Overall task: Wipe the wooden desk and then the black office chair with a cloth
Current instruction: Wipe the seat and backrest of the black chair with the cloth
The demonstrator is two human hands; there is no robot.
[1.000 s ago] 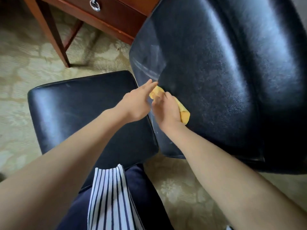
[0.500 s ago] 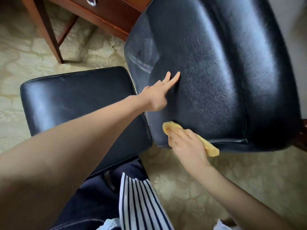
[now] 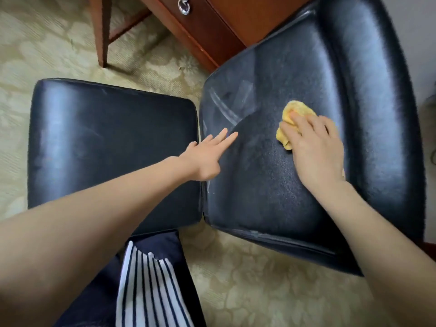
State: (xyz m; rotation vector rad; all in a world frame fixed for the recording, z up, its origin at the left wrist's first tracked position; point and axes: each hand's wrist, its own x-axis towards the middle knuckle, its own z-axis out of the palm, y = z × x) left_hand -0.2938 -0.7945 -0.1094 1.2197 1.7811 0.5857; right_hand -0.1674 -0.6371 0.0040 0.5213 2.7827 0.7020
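Observation:
The black office chair fills the middle of the head view, with its seat on the left and its backrest on the right. My right hand presses a crumpled yellow cloth flat against the backrest, fingers spread over it. Pale wipe streaks show on the backrest's upper left. My left hand rests with straight fingers on the backrest's left edge, near the gap to the seat. The wooden desk stands beyond the chair at the top.
A desk leg stands on the patterned beige carpet at the upper left. A drawer with a metal ring pull faces the chair. My striped top and dark trousers show at the bottom.
My right hand has carried the cloth from the backrest's lower edge up to its middle. My left hand has stayed against the backrest's left side.

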